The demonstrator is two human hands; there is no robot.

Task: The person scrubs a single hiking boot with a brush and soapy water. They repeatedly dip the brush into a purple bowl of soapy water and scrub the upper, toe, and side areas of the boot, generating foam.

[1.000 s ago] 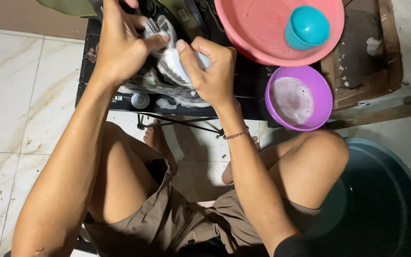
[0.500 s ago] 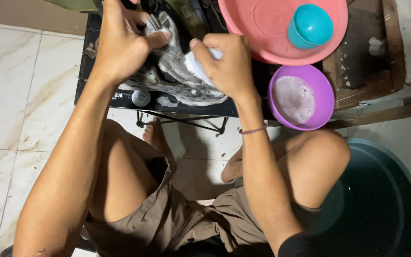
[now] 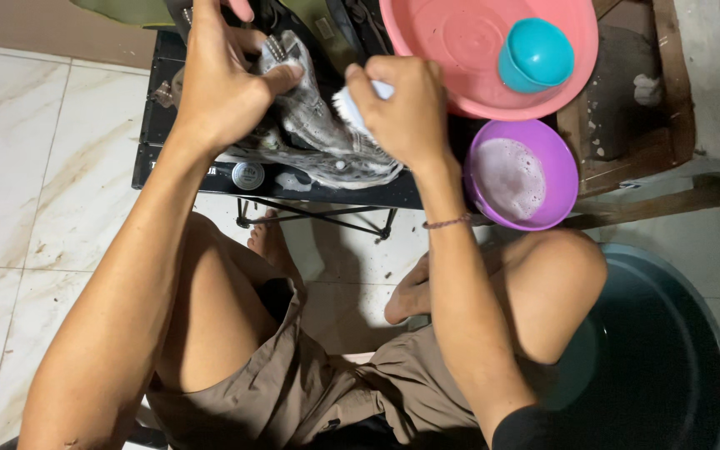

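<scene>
The left hand [image 3: 222, 87] grips a soapy grey shoe [image 3: 318, 133] on the black tabletop [image 3: 189, 171]. The right hand [image 3: 402, 108], at 3 o'clock of it, clutches a white brush [image 3: 350, 108]. Foam covers the shoe; rinsing looks left to do.

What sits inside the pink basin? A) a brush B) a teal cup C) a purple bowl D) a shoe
B: a teal cup rests inside the pink basin; the purple bowl stands beside it, and the brush and shoe are in the hands.
</scene>
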